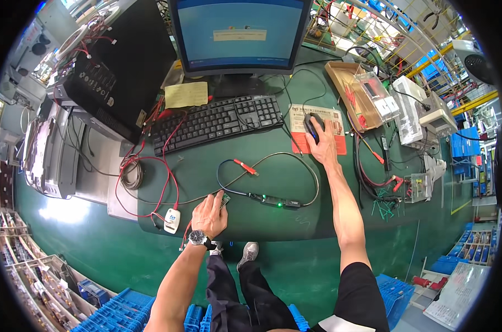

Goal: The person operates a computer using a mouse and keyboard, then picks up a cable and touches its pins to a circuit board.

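Observation:
My right hand point(324, 145) rests over a black computer mouse point(315, 128), its fingers curved along the mouse's top and sides. The mouse sits on a red and white printed sheet point(335, 123). Near the front edge of the table, my left hand point(209, 216), with a watch at the wrist, has its fingers on a small green circuit board point(225, 200). Most of that board is hidden under the hand. To its right lies a slim black adapter point(281, 203) with a lit green light and cables at both ends. A white box-shaped device point(172, 220) with red wires lies left of my left hand.
A black keyboard point(220, 123) lies before a lit monitor point(240, 33); a black computer case point(115, 72) stands at the left. Red and grey cables point(132, 171) loop over the green table. At the right are a cardboard tray point(345, 83), green screws point(385, 206) and a clear box point(417, 188).

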Tool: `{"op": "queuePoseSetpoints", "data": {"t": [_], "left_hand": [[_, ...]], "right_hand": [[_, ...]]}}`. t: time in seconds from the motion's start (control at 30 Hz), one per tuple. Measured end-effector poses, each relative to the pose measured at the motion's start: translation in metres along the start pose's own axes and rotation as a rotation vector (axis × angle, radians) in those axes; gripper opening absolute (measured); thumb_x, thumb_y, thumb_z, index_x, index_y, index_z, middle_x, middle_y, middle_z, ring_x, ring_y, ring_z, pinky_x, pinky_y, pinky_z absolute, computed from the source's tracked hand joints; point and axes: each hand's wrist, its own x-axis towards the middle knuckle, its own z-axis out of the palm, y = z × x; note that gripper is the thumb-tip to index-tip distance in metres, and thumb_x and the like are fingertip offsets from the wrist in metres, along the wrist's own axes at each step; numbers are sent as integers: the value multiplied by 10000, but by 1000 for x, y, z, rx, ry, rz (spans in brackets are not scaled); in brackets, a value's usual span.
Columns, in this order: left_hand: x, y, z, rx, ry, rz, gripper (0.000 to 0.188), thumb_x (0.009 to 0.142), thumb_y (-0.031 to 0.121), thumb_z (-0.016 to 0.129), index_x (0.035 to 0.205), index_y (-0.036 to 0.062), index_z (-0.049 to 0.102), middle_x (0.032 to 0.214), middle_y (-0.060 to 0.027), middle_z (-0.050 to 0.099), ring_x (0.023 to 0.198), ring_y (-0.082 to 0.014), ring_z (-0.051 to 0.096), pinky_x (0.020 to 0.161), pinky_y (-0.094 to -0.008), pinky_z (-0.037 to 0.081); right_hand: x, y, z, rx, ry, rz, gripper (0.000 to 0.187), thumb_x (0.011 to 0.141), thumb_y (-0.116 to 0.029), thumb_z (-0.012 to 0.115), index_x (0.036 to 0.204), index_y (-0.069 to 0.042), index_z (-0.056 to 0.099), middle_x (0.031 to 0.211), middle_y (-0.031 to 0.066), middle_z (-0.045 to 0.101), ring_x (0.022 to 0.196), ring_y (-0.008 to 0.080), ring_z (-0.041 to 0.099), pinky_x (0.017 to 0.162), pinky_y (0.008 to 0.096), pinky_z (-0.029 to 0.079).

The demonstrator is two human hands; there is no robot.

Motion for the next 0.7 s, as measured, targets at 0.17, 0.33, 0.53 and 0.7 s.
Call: {"op": "queuePoseSetpoints", "data": {"t": [0.17, 0.33, 0.53, 0.7], "left_hand": [[1, 1, 0, 4, -6, 2, 544, 858, 128, 684, 1393, 69, 607, 976, -128, 622, 857, -337, 680, 760, -463, 569], [1, 1, -1, 5, -7, 2, 551, 858, 127, 682, 1400, 71, 599, 981, -131, 623, 868, -342, 680, 766, -469, 570], [2, 2, -1, -13, -24, -10, 516, 879, 120, 690, 1387, 73, 615, 990, -153, 645, 859, -365, 684, 765, -472, 558], [2, 4, -2, -6, -55, -32, 506, 881, 124, 689, 1381, 73, 622, 1004, -148, 651, 877, -364, 691, 777, -468, 562]], "right_hand": [[0, 0, 1, 27, 6, 36, 593, 971, -294, 754, 1519, -150, 580, 1500, 324, 482, 1304, 532, 559, 1099, 527, 493], [2, -4, -1, 34, -45, 134, 622, 966, -339, 772, 1528, -164, 572, 1514, 318, 478, 1316, 517, 568, 1072, 504, 519], [1, 1, 1, 38, -19, 107, 633, 974, -367, 766, 1540, -177, 556, 1501, 313, 480, 1282, 522, 589, 1041, 528, 532], [2, 2, 1, 46, -23, 102, 600, 992, -360, 741, 1532, -172, 562, 1503, 302, 483, 1266, 524, 599, 1035, 535, 533]]}}
